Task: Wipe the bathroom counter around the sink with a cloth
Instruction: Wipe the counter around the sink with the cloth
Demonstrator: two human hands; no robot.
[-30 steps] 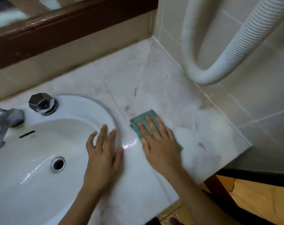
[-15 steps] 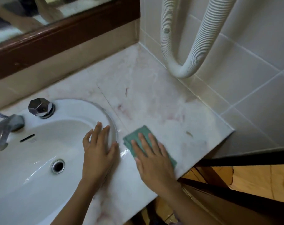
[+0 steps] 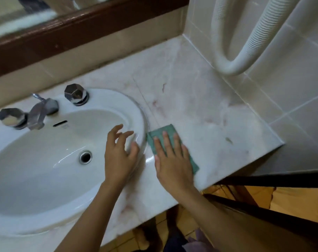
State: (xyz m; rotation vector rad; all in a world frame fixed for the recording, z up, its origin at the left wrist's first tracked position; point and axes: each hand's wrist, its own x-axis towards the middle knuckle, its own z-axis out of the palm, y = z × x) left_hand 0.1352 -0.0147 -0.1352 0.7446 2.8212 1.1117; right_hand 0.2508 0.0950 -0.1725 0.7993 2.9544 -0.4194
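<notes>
**Head view: a flat hand presses a green cloth on the counter by the sink**

The head view looks down at a white sink (image 3: pixel 45 179) set in a pale marble counter (image 3: pixel 200 110).

The green cloth (image 3: pixel 172 130) lies flat on the counter. It is just to the right of the sink, and its left edge is right up against the sink's round rim.

The right hand (image 3: pixel 174 160) lies on top of the cloth. Its fingers are straight and spread out. They press the cloth down and do not curl around it. Most of the cloth is hidden under the hand. Only the top corner and the right edge peek out.

The left hand (image 3: pixel 120 157) is at the right side of the sink, over the rim. Its fingers are spread and a little bent. It holds nothing. The hand looks blurry, so it is hard to tell how much of it touches the rim.

The counter has pink and brown marks on it. There is a shiny wet spot between the two hands.

At the back of the sink is a silver faucet (image 3: pixel 40 113) with a knob on each side. The drain (image 3: pixel 85 156) is in the middle of the bowl. A white ribbed hose (image 3: pixel 245 42) hangs in a loop in front of the tiled wall (image 3: pixel 291 88) on the right. A brown mirror frame (image 3: pixel 81 28) runs along the top.
</notes>
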